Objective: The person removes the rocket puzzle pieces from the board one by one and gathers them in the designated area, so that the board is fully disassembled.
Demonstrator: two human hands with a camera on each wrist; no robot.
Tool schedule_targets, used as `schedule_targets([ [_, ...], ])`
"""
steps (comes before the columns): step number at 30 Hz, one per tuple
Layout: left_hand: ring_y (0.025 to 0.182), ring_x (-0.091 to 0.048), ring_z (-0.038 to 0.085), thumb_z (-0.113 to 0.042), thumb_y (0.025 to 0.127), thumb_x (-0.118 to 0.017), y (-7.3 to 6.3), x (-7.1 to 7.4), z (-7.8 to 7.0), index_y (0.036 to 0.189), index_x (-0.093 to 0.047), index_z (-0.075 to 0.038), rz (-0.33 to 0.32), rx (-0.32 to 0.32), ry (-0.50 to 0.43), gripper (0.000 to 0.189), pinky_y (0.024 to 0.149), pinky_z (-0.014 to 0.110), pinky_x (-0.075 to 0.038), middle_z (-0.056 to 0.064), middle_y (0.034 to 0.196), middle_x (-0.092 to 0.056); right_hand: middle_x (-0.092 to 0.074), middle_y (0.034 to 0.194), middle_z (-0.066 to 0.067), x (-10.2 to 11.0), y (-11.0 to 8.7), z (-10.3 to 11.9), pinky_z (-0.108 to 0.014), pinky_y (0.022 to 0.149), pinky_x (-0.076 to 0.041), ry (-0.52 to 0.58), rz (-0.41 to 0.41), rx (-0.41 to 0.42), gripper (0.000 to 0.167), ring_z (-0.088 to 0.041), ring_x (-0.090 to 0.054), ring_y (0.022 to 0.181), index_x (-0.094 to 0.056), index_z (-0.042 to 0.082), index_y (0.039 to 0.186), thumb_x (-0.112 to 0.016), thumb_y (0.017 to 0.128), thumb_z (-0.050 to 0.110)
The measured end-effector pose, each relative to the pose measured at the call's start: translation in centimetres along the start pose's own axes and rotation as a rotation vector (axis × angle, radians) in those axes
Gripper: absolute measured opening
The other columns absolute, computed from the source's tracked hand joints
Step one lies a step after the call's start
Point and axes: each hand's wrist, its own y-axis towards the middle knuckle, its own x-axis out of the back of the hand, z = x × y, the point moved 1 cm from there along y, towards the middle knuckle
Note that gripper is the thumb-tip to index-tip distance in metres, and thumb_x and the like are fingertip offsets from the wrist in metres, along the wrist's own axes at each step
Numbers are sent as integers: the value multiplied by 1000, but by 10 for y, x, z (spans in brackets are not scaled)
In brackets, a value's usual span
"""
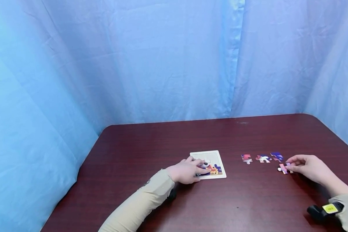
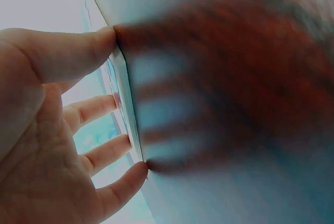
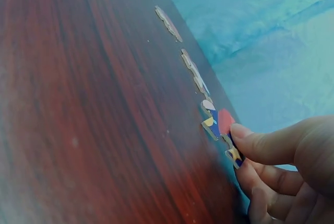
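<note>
A white-framed puzzle board [image 1: 213, 156] lies on the table, its lower part filled with a colourful picture and its upper part bare. Spread over its left side is my left hand [image 1: 187, 171], fingers extended. The left wrist view has the thumb [image 2: 88, 49] and fingertips along the board's edge [image 2: 125, 88]. Off to the right, my right hand [image 1: 310, 166] pinches a jigsaw piece [image 1: 283, 169] between thumb and fingers. In the right wrist view this piece [image 3: 224, 122] is tilted, with red, dark blue and yellow showing; the fingers hide part of it.
Between board and right hand lie a red-and-purple jigsaw piece [image 1: 246, 158], a white-and-multicoloured one [image 1: 263, 158] and a mostly blue one [image 1: 276, 156]. The dark red wooden table [image 1: 150, 141] has blue curtains [image 1: 168, 64] behind it and at both sides.
</note>
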Motion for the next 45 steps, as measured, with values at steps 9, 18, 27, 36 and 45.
schedule_targets([
  [9,126,-38,22,-30,94,-56,1,0,0,141,-41,-41,7,4,2,50,100,36,-39,-5,149,-34,-60,71,2,0,4,6,-27,58,-36,-71,1,-1,22,-7,-44,61,-69,0,90,-71,83,20],
  [18,127,-36,22,-31,95,-55,0,0,-1,142,-38,-43,30,8,-12,51,102,37,-37,-5,150,-33,-61,68,2,0,5,10,-29,58,-36,-98,-9,6,23,-13,-47,63,-69,1,86,-75,78,22],
  [27,126,-37,22,-31,95,-55,2,-2,0,142,-39,-43,18,5,-15,51,102,38,-37,-5,150,-33,-60,67,2,0,6,14,-29,58,-35,-116,-31,-8,19,-14,-47,63,-69,1,85,-74,79,18],
  [36,125,-38,23,-30,95,-56,2,-3,1,141,-40,-42,6,0,-10,51,101,37,-38,-4,149,-34,-62,66,-1,-2,5,21,-30,56,-39,-138,-67,34,13,-14,-49,61,-68,-2,83,-72,78,10],
  [45,124,-40,23,-28,94,-56,0,0,1,141,-42,-40,-7,-9,4,50,98,35,-40,-4,148,-36,-58,63,1,-3,4,22,-31,55,-36,-172,-92,37,12,-15,-46,59,-67,0,81,-73,77,10],
])
